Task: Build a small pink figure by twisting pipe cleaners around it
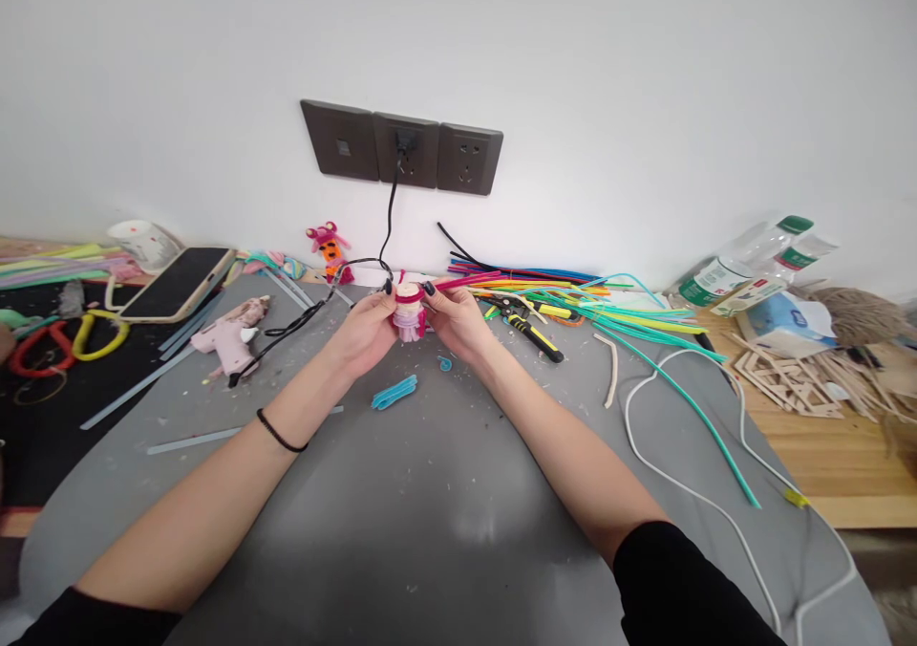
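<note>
Between my two hands is a small pipe-cleaner figure (410,319) with a cream top, a dark red band and a pale purple lower part. My left hand (368,329) grips its left side, thumb at the upper edge. Fingers of my right hand (458,321) are closed on its right side. Below the hands, a folded bundle of blue pipe cleaner (394,392) lies on the grey table (401,503). A small blue coil (445,364) rests to the right of that bundle.
A pink glue gun (233,333) with a black cord lies left. Yellow-black pliers (534,329) and many coloured pipe cleaners (645,313) lie right, near a white cable (673,455). A phone (178,285), an orange-pink figure (330,252), plastic bottles (745,269) and wooden pieces (788,378) stand or lie around.
</note>
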### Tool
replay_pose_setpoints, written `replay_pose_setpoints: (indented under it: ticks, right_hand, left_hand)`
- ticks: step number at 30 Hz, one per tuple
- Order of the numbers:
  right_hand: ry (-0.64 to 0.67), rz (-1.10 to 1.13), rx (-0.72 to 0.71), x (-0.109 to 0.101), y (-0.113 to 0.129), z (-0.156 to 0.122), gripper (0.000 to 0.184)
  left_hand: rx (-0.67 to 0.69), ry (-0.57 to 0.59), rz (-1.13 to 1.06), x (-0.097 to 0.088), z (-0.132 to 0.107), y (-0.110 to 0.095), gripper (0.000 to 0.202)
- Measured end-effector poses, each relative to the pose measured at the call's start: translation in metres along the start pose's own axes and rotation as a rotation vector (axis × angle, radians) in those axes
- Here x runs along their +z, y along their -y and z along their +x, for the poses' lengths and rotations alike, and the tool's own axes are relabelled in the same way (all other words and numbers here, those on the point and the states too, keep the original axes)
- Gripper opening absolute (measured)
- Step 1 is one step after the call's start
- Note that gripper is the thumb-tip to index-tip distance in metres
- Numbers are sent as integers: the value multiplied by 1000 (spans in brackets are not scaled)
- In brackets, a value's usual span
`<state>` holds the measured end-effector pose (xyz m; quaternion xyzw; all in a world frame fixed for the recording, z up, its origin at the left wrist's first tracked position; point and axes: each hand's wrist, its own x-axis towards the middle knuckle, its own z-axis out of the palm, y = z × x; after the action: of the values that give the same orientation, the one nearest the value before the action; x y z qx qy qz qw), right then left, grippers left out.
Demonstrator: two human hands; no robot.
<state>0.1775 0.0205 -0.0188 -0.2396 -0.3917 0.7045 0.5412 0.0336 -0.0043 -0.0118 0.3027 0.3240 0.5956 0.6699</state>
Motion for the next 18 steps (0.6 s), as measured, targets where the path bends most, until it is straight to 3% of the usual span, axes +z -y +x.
replay_pose_setpoints:
  ticks: [5, 13, 18]
  right_hand:
    - [13, 26, 17, -2, -1, 0, 44]
    - [-63, -80, -106, 2, 2, 0, 45]
    - [-49, -94, -83, 0, 4, 1, 45]
  left_hand:
    - [6, 26, 24, -1, 0, -1, 6]
    - [-48, 24, 14, -6, 3, -3, 5]
    - [-71, 22, -1, -10, 5, 0, 4]
